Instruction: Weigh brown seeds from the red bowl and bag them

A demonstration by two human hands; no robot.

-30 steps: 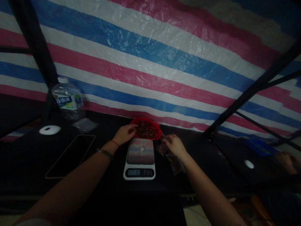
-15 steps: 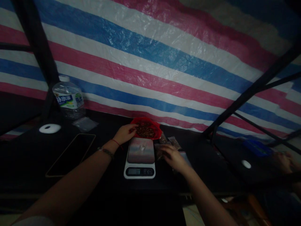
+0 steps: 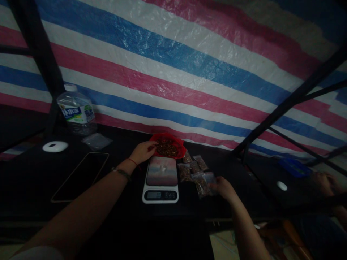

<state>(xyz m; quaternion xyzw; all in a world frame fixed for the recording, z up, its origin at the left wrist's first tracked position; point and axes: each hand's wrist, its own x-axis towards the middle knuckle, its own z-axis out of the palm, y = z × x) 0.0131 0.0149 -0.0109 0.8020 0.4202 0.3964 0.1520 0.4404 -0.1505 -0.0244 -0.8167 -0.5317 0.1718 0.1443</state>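
A red bag (image 3: 181, 153) stands open behind the scale, with brown, dried-looking bits (image 3: 167, 148) inside. My left hand (image 3: 143, 151) is at its left rim, fingers closed on the edge. In front is a white kitchen scale (image 3: 159, 196) with a lit display; a tiny pale object (image 3: 163, 168) rests on its plate. Right of the scale lie several small clear packets of brown bits, among them a near packet (image 3: 201, 186). Beside that one, my right hand (image 3: 224, 188) has its fingers closed at a clear plastic bag (image 3: 210, 177); the fingertips are dim.
On the left are a phone (image 3: 81, 177), a white oval device (image 3: 55, 146), a clear bag (image 3: 97, 141) and a large plastic bottle (image 3: 77, 112). A striped sheet (image 3: 173, 83) hangs behind. Dark frame bars flank the table. Far right: a blue tray (image 3: 294, 168) and another person's hand (image 3: 324, 182).
My right hand has moved right and nearer, from over the packet beside the scale to the clear bag, uncovering several packets. My left hand stays at the red bag.
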